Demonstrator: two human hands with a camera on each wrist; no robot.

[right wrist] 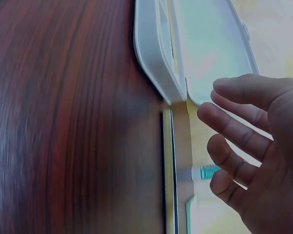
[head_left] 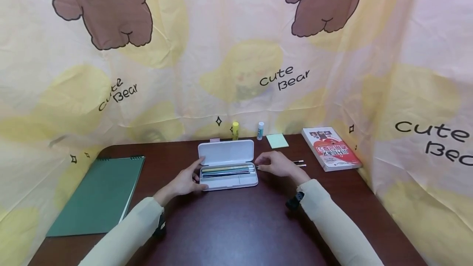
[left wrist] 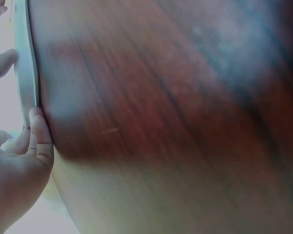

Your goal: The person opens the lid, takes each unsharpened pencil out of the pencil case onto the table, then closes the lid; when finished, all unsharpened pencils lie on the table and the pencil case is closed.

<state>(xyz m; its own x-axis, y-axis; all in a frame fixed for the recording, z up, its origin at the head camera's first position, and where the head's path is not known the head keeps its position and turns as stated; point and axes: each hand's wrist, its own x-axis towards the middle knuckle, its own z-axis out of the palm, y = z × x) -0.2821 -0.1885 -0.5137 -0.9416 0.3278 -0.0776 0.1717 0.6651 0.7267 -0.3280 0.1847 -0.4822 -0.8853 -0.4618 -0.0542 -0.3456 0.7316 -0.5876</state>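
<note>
A white pencil case (head_left: 228,166) lies open near the middle of the dark wooden desk (head_left: 236,225), a little toward its back edge, with its lid (head_left: 226,152) tipped up and back. Several pens and pencils (head_left: 228,170) lie lengthwise in the tray, side by side.

The left hand (head_left: 187,181) rests against the case's left end, fingers fairly straight and spread, the thumb side reaching up toward the lid's corner. In the left wrist view a fingertip (left wrist: 39,127) touches the case's rim (left wrist: 25,63); the fingers press rather than wrap around it.

The right hand (head_left: 275,163) hovers just beside the case's right end, fingers loosely extended and slightly bent. The right wrist view shows the fingers (right wrist: 234,136) apart from one another and close to the lid's edge (right wrist: 210,53), gripping nothing (whether a fingertip grazes the lid I cannot tell).

Just beyond the right hand, two pens (head_left: 298,163) lie on the desk. Along the back edge stand a yellow glue stick (head_left: 235,130) and a small white-and-blue bottle (head_left: 260,130), with a pad of green sticky notes (head_left: 277,141) just to their right. A red-and-white book (head_left: 330,148) lies at the back right corner, and a green spiral notebook (head_left: 99,194) lies along the left edge.
</note>
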